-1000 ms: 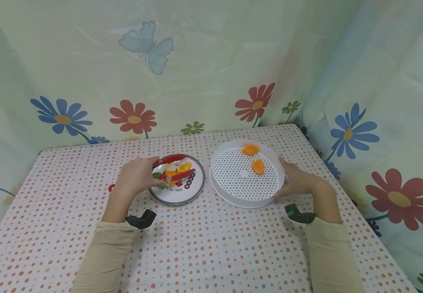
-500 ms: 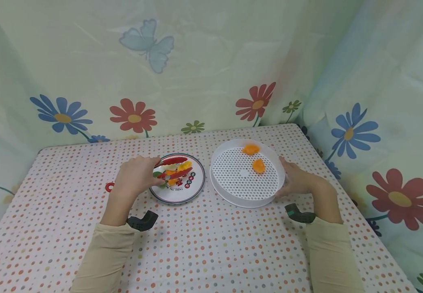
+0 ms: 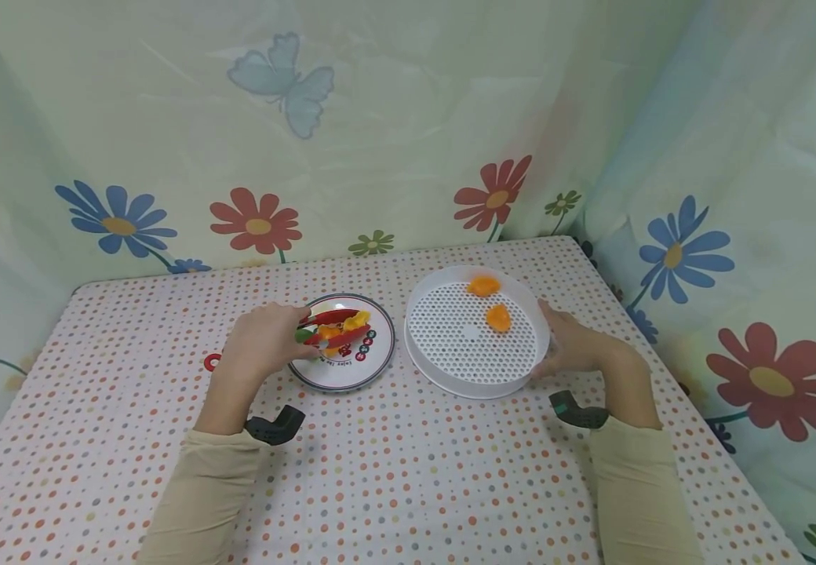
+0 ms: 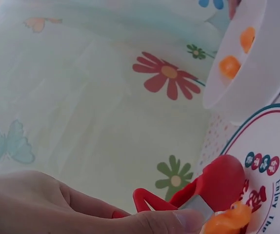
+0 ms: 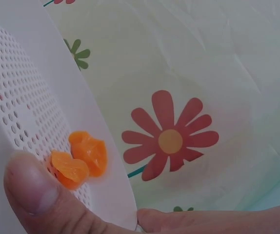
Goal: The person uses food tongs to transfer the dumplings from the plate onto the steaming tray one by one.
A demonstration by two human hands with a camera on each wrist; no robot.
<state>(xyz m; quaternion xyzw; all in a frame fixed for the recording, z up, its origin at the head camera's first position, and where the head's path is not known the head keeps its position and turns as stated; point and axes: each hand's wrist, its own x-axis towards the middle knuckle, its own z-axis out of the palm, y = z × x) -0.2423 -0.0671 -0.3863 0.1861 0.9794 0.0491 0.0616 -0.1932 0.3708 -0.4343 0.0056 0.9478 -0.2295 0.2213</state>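
Observation:
My left hand (image 3: pixel 263 337) holds a pair of tongs with red tips (image 3: pixel 347 337) over a round white plate (image 3: pixel 376 369) with printed lettering. Between and beside the tips lie yellow (image 3: pixel 356 319) and orange dumpling-like pieces (image 4: pixel 228 219); whether the tips touch one cannot be told. A bit of green (image 3: pixel 304 335) shows near the fingertips. To the right, my right hand (image 3: pixel 570 343) grips the side of a round white steamer tray (image 3: pixel 479 389) with a perforated bottom, thumb (image 5: pixel 37 190) over its rim. Two soft orange pieces (image 3: pixel 498 318) (image 5: pixel 89 153) sit inside the tray.
A dotted cloth covers the table (image 3: pixel 408 471). Behind and at the right hangs a flowered curtain (image 3: pixel 394 118), close to the table's far edge. A small red ring (image 3: pixel 212 362) shows beside my left wrist.
The red tips of the tongs have drawn closer together over the plate, around the pieces there. My right hand and the steamer tray have stayed in place.

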